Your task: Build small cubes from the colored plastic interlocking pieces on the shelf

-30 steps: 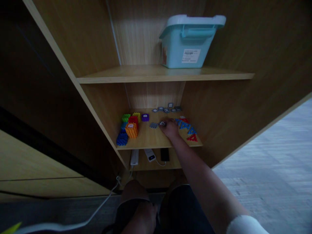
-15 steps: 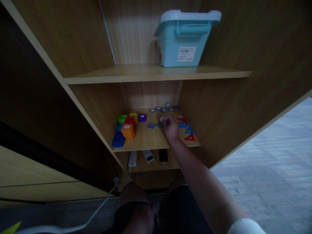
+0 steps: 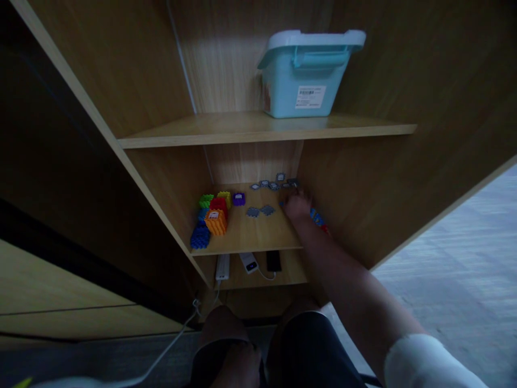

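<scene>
My right hand (image 3: 298, 205) reaches onto the middle shelf, over the flat interlocking pieces along the right wall. Its fingers are blurred and partly hidden, so I cannot see what they hold. Blue lattice pieces (image 3: 316, 217) and a bit of a red piece (image 3: 325, 229) show beside the wrist. Two grey toothed tiles (image 3: 260, 211) lie to the left of this hand. Several more grey tiles (image 3: 273, 186) lie at the back. Low on my lap rests my left hand (image 3: 241, 364), dark, its fingers not clearly visible.
Stacks of coloured tiles stand at the left, with an orange stack (image 3: 216, 222) in front and a purple one (image 3: 238, 199) behind. A light blue bin (image 3: 307, 75) sits on the upper shelf (image 3: 226, 129). Below are a power strip (image 3: 222, 267), a white power bank (image 3: 249, 263) and cables.
My right hand has moved right, from above the grey tiles to the pieces by the right wall. The small red-and-white piece it pinched is no longer visible. The view has shifted slightly.
</scene>
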The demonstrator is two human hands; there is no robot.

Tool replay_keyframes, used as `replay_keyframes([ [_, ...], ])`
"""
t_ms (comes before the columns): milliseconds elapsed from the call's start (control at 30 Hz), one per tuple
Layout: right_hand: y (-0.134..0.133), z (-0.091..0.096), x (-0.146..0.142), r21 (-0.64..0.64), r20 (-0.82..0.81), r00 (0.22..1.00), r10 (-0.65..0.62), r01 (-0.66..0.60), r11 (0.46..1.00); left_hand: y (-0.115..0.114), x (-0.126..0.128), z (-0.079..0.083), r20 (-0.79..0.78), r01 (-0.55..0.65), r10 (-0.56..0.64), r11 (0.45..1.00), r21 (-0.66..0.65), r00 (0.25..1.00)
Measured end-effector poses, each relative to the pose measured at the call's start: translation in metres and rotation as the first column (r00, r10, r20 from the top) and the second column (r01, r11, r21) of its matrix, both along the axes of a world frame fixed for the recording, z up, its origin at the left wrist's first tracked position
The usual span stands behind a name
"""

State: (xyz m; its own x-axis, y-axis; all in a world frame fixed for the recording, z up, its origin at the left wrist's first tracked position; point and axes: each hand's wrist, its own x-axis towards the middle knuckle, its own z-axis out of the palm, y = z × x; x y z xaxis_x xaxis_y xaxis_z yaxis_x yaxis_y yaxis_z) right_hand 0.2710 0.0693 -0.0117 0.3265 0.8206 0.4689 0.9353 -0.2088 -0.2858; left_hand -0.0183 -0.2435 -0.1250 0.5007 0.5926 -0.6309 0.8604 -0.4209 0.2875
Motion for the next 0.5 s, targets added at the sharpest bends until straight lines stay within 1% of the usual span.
replay_keyframes([
  [67, 0.007, -0.003, 0.003, -0.043, 0.002, 1.000, 0.009, -0.009, 0.999, -0.001, -0.001, -0.001, -0.003, -0.001, 0.001, 1.000, -0.009, 1.000],
  [133, 0.012, -0.005, 0.003, -0.064, 0.007, 0.999, 0.051, -0.051, 0.997, -0.002, -0.001, -0.002, -0.007, -0.002, 0.002, 1.000, -0.019, 1.000],
  [267, 0.013, -0.004, -0.004, -0.059, 0.059, 0.976, 0.211, -0.208, 0.976, -0.002, -0.002, -0.006, -0.006, -0.006, 0.006, 0.999, -0.034, 1.000],
  [333, 0.011, -0.003, -0.008, -0.082, 0.085, 0.938, 0.335, -0.329, 0.941, -0.002, -0.001, -0.007, -0.003, -0.007, 0.007, 0.999, -0.036, 1.000],
  [400, 0.008, -0.001, -0.010, -0.118, 0.096, 0.878, 0.469, -0.458, 0.881, -0.001, 0.000, -0.008, 0.000, -0.008, 0.008, 0.999, -0.035, 1.000],
  [467, 0.006, 0.001, -0.010, -0.142, 0.093, 0.828, 0.553, -0.538, 0.831, -0.001, 0.001, -0.008, 0.002, -0.009, 0.009, 0.999, -0.031, 1.000],
  [500, 0.005, 0.001, -0.009, -0.140, 0.092, 0.816, 0.571, -0.557, 0.818, -0.001, 0.001, -0.008, 0.002, -0.009, 0.009, 1.000, -0.029, 1.000],
])
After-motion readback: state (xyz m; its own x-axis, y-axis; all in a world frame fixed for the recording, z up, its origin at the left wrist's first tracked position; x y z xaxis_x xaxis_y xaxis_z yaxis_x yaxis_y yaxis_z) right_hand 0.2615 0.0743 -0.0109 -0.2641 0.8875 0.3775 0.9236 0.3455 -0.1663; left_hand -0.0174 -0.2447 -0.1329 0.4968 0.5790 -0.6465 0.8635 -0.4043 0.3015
